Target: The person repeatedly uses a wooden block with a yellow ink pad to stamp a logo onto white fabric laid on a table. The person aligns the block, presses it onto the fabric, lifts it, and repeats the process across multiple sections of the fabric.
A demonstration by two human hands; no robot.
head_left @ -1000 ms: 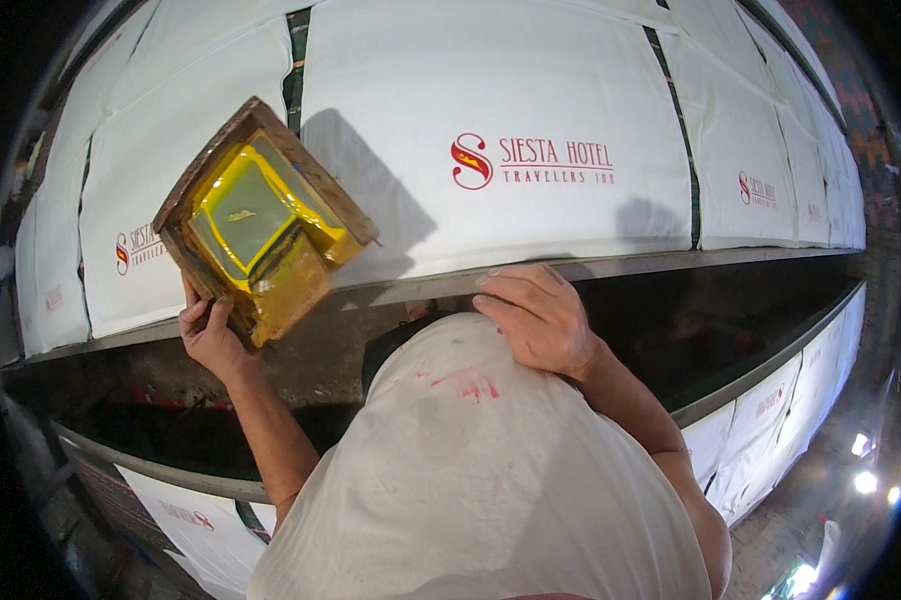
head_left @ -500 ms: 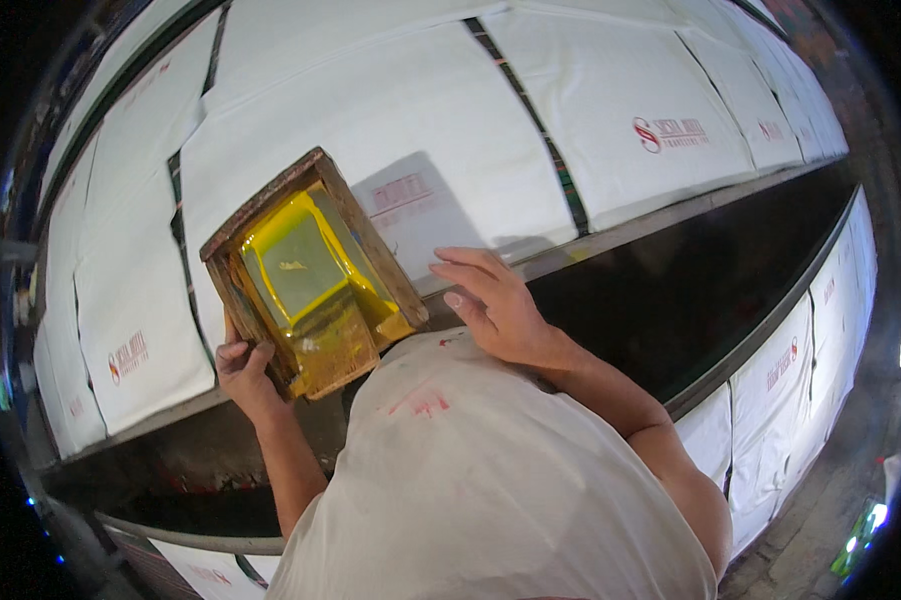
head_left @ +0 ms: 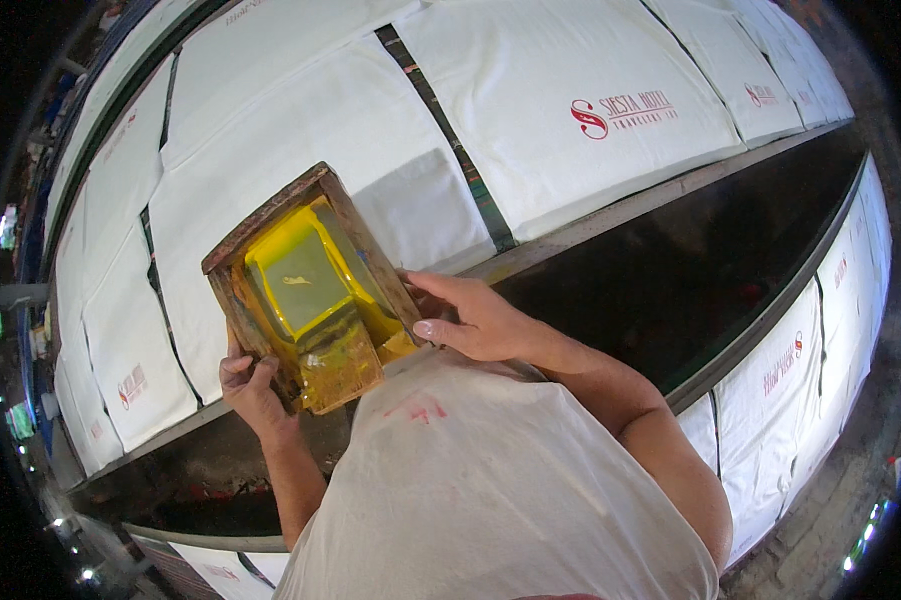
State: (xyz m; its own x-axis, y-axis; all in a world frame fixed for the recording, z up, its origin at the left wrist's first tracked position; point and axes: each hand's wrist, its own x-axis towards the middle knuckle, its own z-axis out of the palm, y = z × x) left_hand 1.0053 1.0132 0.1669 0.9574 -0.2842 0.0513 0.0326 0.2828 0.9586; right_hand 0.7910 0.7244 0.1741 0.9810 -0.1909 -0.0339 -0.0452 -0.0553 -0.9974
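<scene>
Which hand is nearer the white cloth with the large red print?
Right. The right hand is at the right side of the wooden frame, just below and left of that white cloth in the picture; the left hand is at the frame's left side, farther away.

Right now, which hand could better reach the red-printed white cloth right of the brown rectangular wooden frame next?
Probably the right hand: it's nearer that cloth; the left hand grips the left side of the frame.
</scene>
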